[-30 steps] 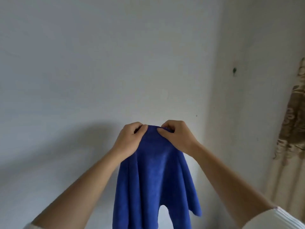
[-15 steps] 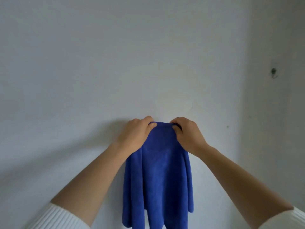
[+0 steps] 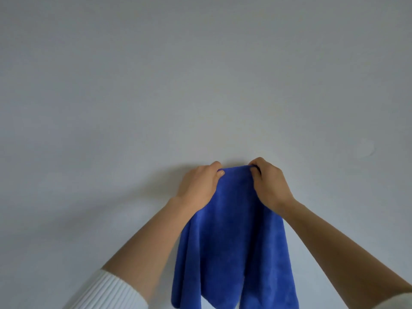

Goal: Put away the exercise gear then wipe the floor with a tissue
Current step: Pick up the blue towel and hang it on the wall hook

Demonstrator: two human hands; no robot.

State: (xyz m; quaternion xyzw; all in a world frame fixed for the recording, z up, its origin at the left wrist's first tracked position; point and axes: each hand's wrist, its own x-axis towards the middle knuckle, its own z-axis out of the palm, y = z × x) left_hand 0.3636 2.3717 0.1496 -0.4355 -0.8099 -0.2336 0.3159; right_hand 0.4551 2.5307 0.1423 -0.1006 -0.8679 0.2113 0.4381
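Head view shows your left hand (image 3: pixel 198 186) and right hand (image 3: pixel 268 186) raised against the white wall (image 3: pixel 156 85), fingers curled over the top edge of a blue towel (image 3: pixel 231 241). Your thumbs pinch its front, and it hangs in folds between your forearms.

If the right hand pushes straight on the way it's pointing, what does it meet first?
Most likely the wall: the right hand points up and forward at it, gripping the top edge of the blue towel. The gap is unclear, and anything behind the towel is hidden.
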